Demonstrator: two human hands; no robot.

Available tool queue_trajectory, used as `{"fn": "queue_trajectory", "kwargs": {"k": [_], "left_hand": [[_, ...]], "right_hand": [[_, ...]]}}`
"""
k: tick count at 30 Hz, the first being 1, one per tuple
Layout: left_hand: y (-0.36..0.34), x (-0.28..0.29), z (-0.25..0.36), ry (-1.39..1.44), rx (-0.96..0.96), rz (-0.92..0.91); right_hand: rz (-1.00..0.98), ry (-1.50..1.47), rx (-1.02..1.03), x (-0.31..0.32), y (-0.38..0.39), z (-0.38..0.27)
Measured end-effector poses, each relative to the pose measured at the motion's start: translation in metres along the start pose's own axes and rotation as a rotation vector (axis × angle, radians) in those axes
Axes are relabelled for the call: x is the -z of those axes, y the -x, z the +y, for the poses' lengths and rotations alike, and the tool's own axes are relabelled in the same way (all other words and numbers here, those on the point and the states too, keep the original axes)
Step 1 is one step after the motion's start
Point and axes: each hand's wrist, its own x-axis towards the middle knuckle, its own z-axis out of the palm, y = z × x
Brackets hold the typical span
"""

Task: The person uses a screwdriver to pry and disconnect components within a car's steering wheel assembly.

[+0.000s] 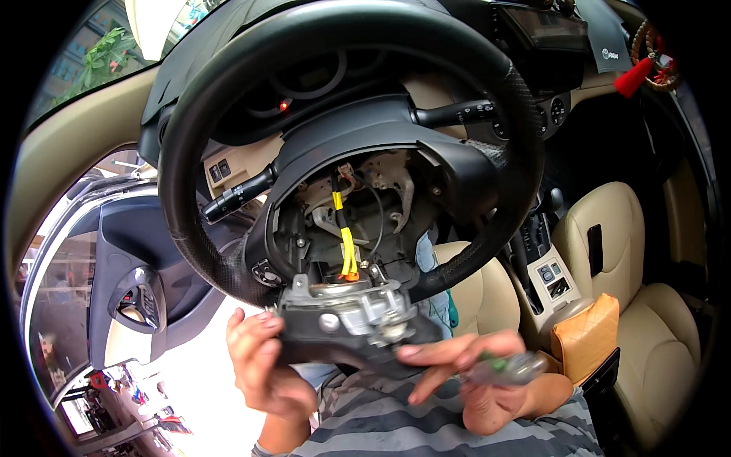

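Note:
My left hand [263,365] grips the left end of a black steering-wheel centre module [301,335], whose silver metal back [350,301] faces up. My right hand [480,388] is closed on a blurred tool with a clear, green handle [514,369], probably a screwdriver, with fingers stretched against the module's right underside. Yellow-sleeved wires [343,236] run from the opened hub [381,244] of the black steering wheel [186,137] down to the module.
Control stalks [240,194] stick out behind the wheel. The open driver's door [145,251] is at left. At right are the gear lever [553,199], centre console [556,278], passenger seat [647,327] and a tan quilted pouch [582,335]. The dashboard screen [537,30] is at top right.

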Motion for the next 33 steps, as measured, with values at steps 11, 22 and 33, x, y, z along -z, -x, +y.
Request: {"fn": "queue_trajectory", "kwargs": {"k": [11, 22, 33], "left_hand": [[-0.012, -0.001, 0.021, -0.245, -0.005, -0.288], [-0.004, 0.003, 0.018, -0.292, -0.112, -0.297], [0.000, 0.014, 0.019, -0.208, -0.031, -0.295]], "right_hand": [[0.336, -0.450, 0.008, 0.014, -0.029, -0.008], [0.107, -0.117, 0.064, 0.022, -0.049, 0.007], [0.079, -0.004, 0.056, 0.007, -0.053, 0.030]]}}
